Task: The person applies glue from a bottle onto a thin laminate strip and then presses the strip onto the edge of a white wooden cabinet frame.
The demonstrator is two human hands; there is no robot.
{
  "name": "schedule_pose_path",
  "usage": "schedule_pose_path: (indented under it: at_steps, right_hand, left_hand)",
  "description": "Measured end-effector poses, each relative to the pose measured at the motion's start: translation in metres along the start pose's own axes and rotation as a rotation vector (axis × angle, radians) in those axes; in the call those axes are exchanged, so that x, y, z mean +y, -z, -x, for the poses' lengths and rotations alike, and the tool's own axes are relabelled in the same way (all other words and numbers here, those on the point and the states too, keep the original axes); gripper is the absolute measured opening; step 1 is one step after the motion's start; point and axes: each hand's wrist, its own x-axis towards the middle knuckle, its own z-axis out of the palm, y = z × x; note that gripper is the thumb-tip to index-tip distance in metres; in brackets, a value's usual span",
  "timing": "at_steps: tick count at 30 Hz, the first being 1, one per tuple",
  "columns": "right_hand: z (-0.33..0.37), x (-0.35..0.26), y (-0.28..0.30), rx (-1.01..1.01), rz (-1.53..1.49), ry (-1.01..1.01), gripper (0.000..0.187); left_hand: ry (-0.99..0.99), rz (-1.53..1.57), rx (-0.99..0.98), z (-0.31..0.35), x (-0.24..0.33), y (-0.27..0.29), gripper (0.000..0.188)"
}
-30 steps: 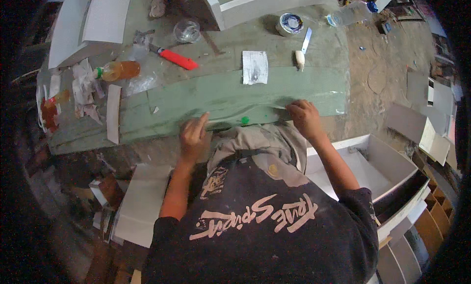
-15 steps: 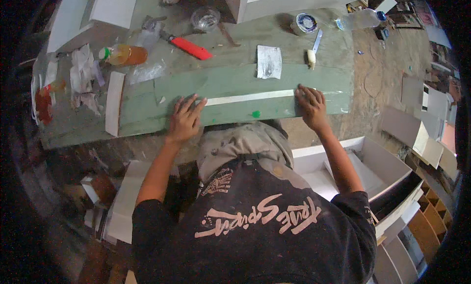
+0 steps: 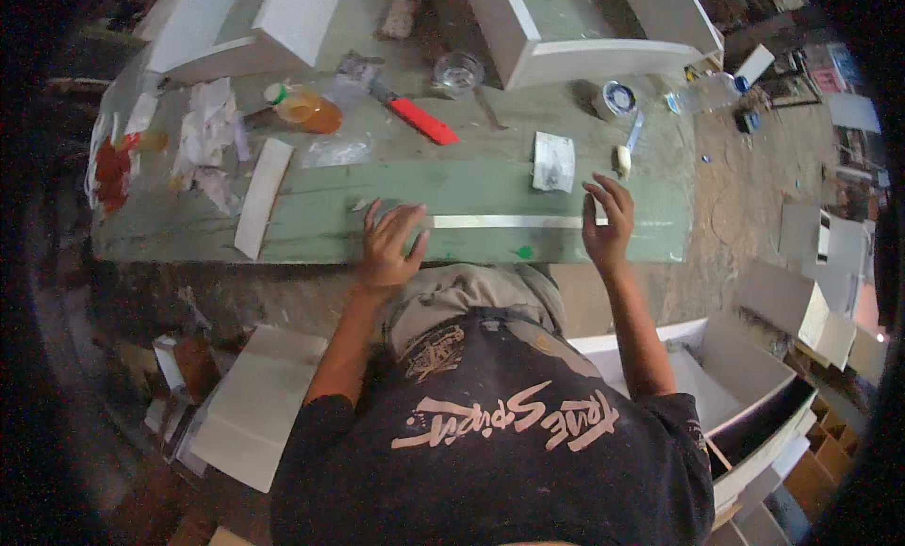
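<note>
A thin white strip (image 3: 509, 222) lies lengthwise on the green table top (image 3: 452, 190) in front of me. At its left end is my left hand (image 3: 388, 244), open, fingers spread and holding nothing. My right hand (image 3: 609, 223) is at the right end, its fingers apart and pointing away from me past the strip; it too is open. Whether either hand touches the strip I cannot tell. Beyond the strip lies a creased pale sheet (image 3: 553, 161). A white-handled blade tool (image 3: 625, 157) rests to the right of that sheet.
A red-handled tool (image 3: 422, 122), an amber bottle (image 3: 306, 110) and a clear cup (image 3: 458, 73) sit farther back. To the left lies a white board (image 3: 264, 197). White box frames (image 3: 603, 63) stand at the far side. A lidded tub (image 3: 616, 100) and clear bottle (image 3: 712, 93) are right.
The whole view has shifted, moving the table slightly right and down in it. My right fingers now reach beyond the strip's line; both hands' fingers have changed position a little.
</note>
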Motion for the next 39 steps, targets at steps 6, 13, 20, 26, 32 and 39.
schedule_pose_path:
  at_steps: [6,13,20,26,32,39]
  right_hand:
    - [-0.056,-0.099,-0.059,-0.105,-0.412,0.013,0.028]
    - [-0.08,-0.174,-0.1,-0.876,-1.276,-0.786,0.033]
    - [-0.098,-0.183,-0.076,-1.016,-1.7,-1.292,0.061]
    - [-0.08,-0.191,-0.042,-0.473,-2.059,-1.467,0.044]
    - [-0.052,-0.103,0.013,0.451,-1.599,-1.002,0.032]
    - [-0.017,-0.123,-0.002,0.628,-1.108,-0.338,0.075]
  left_hand:
    - [0.342,0.108,0.86,-0.054,-0.074,0.005,0.089]
    - [0.483,0.701,0.712,-0.115,-0.195,0.05,0.091]
    - [0.285,0.629,0.576,-0.114,-0.021,0.054,0.082]
    - [-0.093,0.373,0.357,-0.085,0.065,0.022,0.099]
    - [-0.012,0.479,-0.122,-0.061,0.022,-0.007,0.096]
    - [0.283,0.186,0.117,0.004,-0.02,-0.026,0.057]
